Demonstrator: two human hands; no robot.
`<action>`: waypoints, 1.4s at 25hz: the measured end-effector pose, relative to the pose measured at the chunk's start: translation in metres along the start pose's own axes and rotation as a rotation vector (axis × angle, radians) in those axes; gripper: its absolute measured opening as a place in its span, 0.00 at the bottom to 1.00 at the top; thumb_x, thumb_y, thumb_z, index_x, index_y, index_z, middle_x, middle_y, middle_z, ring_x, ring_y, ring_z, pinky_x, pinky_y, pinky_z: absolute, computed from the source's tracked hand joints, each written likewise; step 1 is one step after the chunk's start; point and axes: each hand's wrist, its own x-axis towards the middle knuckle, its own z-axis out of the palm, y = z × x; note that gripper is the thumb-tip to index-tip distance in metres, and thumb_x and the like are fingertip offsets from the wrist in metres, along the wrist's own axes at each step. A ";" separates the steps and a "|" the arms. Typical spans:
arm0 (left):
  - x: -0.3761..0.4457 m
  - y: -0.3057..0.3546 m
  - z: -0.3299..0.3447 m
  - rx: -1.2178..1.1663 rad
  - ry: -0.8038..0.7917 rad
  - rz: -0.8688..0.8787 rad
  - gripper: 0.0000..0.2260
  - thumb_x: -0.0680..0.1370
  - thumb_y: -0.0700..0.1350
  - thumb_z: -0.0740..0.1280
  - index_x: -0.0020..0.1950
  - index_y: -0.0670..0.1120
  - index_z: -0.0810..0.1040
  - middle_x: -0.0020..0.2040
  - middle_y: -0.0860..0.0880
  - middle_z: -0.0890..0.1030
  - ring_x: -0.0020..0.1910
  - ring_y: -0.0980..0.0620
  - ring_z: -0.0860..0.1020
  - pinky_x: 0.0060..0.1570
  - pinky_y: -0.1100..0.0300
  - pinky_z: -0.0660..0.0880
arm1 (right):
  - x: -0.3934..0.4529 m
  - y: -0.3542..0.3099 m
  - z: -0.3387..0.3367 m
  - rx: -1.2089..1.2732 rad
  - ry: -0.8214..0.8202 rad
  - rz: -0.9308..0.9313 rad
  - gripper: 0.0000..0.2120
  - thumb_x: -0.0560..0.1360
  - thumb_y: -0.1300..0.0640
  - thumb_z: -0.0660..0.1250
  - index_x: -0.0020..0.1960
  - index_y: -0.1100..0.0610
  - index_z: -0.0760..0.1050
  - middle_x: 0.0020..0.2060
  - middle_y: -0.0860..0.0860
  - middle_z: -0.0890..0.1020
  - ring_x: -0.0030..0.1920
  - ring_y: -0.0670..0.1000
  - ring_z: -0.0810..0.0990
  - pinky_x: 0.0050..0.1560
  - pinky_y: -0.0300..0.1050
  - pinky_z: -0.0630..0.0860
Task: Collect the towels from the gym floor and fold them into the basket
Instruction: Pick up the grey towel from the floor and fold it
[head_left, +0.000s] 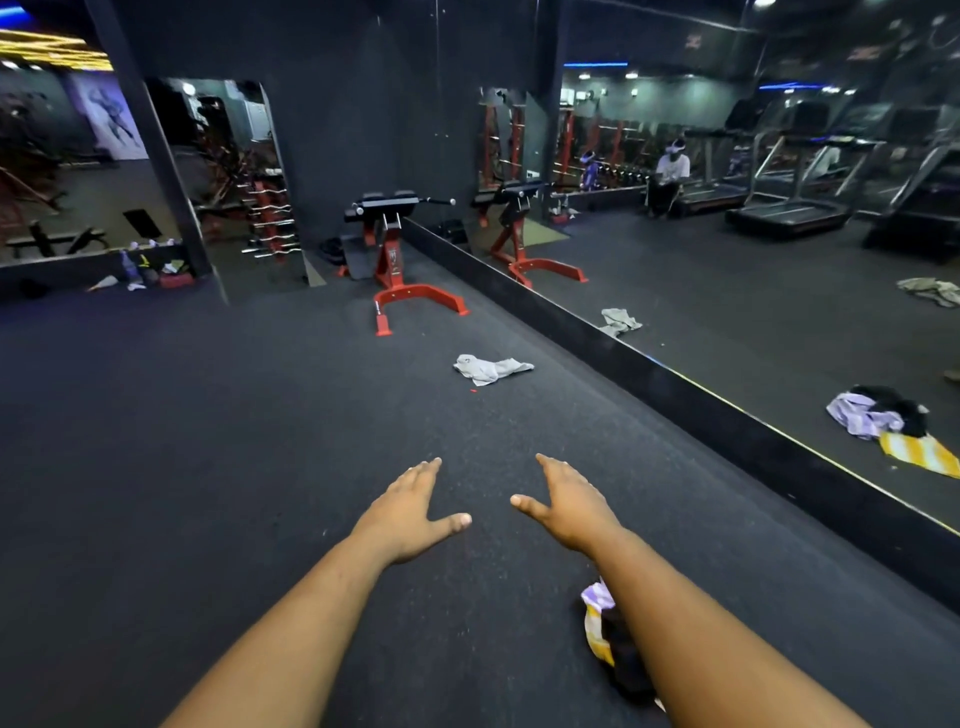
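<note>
Both arms were stretched out ahead of the person, over the dark rubber floor (208, 441). The left hand (410, 512) was held flat with its fingers straight and close together, the thumb splayed out to the side, and it held nothing and touched nothing. The right hand (569, 506) matched it, fingers extended, thumb pointing inward toward the other hand, likewise empty. A clear gap lay between the two thumbs. Well ahead of the hands a crumpled grey towel (491, 369) lay on the floor, between them and the red-framed exercise bench (410, 280), which stood near the corner. Closer in, partly hidden under the right forearm, was a small heap of cloths (602, 631): a lilac piece, a yellow-and-white striped piece and something dark; how they lay together I could not make out. A long mirror wall (753, 291) ran along the right side, its black base strip meeting the floor, and in it showed reflections of the grey towel, the heap and another pale cloth farther off, along with treadmills. I saw no basket from where things stood.
</note>
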 end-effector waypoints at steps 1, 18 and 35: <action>0.026 -0.005 -0.005 0.003 0.005 0.002 0.46 0.75 0.70 0.65 0.84 0.52 0.46 0.84 0.49 0.51 0.82 0.50 0.50 0.79 0.51 0.56 | 0.027 0.000 -0.001 -0.004 -0.005 -0.005 0.44 0.75 0.30 0.63 0.82 0.51 0.54 0.80 0.51 0.61 0.80 0.52 0.59 0.77 0.57 0.61; 0.454 -0.123 -0.121 0.025 -0.080 0.045 0.47 0.75 0.69 0.65 0.84 0.50 0.46 0.84 0.49 0.51 0.82 0.50 0.50 0.79 0.53 0.54 | 0.453 -0.028 -0.006 0.021 -0.011 0.067 0.44 0.75 0.30 0.63 0.82 0.51 0.54 0.80 0.51 0.61 0.80 0.52 0.58 0.76 0.58 0.62; 0.898 -0.147 -0.156 -0.002 -0.128 -0.025 0.47 0.75 0.69 0.65 0.84 0.50 0.46 0.84 0.48 0.51 0.82 0.49 0.50 0.79 0.53 0.53 | 0.899 0.053 -0.056 0.023 -0.089 0.052 0.42 0.76 0.32 0.65 0.81 0.52 0.56 0.79 0.51 0.64 0.78 0.52 0.62 0.74 0.57 0.65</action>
